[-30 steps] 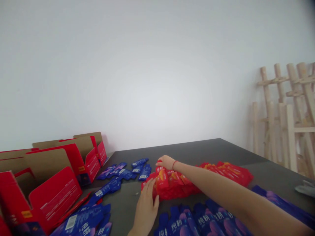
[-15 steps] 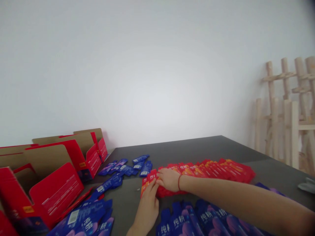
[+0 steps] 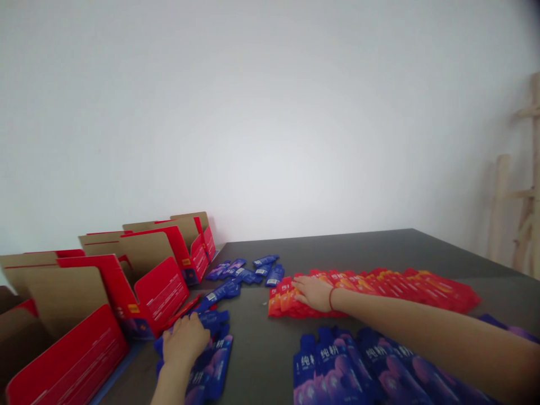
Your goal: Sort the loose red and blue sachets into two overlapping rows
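Left hand (image 3: 188, 337) on a pile of blue sachets (image 3: 218, 365), toward the table's left edge; fingers curled down, cannot tell whether they grip any. Right hand (image 3: 314, 292) lies over the left end of an overlapping row of red sachets (image 3: 405, 287), row running toward the table's right edge; fingertips on the sachets, grip cannot be told. Fanned blue row (image 3: 337, 365) nearer the wearer, below the right forearm. Loose blue sachets (image 3: 242, 274) toward the far left corner. Open red boxes (image 3: 164, 292) line the left side of the dark table (image 3: 329, 242).
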`<action>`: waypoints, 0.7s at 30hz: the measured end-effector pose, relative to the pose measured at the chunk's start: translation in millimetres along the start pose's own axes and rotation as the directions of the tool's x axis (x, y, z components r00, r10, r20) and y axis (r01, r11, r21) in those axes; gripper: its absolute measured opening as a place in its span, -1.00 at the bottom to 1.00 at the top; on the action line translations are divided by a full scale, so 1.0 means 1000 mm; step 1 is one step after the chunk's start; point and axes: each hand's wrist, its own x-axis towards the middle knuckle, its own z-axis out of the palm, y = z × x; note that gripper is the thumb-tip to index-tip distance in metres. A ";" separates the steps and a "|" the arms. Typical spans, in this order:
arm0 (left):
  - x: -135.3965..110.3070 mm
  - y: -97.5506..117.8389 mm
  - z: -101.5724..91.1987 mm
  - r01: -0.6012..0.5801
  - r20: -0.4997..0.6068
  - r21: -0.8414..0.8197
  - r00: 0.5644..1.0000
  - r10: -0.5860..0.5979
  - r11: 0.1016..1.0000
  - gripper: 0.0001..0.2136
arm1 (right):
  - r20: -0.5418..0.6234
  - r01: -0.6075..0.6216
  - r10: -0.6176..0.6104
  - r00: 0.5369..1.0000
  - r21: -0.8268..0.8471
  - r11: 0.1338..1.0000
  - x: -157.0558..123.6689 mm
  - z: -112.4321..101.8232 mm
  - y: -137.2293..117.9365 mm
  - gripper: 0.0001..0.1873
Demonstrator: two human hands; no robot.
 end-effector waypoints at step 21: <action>0.016 -0.011 -0.001 -0.118 0.007 -0.107 0.993 0.119 0.987 -0.81 | -0.130 0.220 -0.197 0.972 0.199 0.955 -0.032 -0.035 -0.084 -0.39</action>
